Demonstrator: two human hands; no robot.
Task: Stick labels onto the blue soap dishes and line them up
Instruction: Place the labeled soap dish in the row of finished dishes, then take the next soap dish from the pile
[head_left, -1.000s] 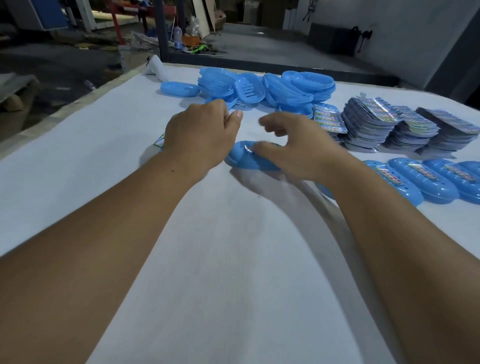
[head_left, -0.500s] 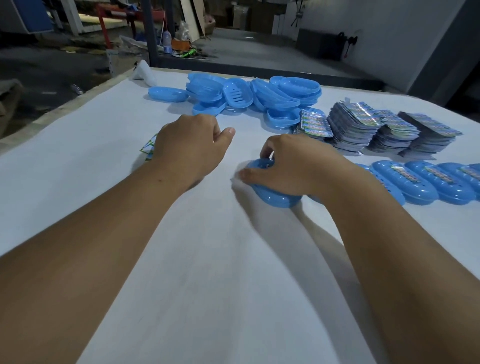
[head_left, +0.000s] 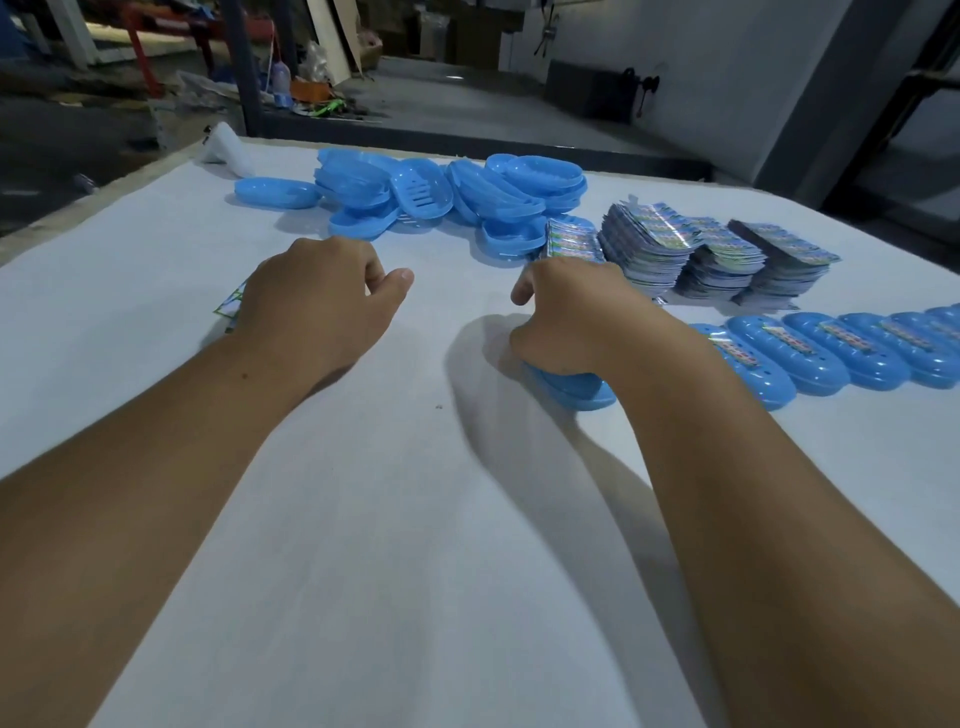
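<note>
Your right hand (head_left: 569, 317) clamps curled fingers on the blue oval plastic soap dish (head_left: 574, 389), just left of the labelled row of dishes (head_left: 831, 353). It looks light, stiff and slippery, so hold its rim. Your left hand (head_left: 317, 306) is curled; what it holds I cannot tell.

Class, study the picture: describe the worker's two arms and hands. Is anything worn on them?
Both forearms are bare up to the frame edge: no sleeves show. The left hand and right hand wear no gloves, and no watch, bracelet or ring is visible.
</note>
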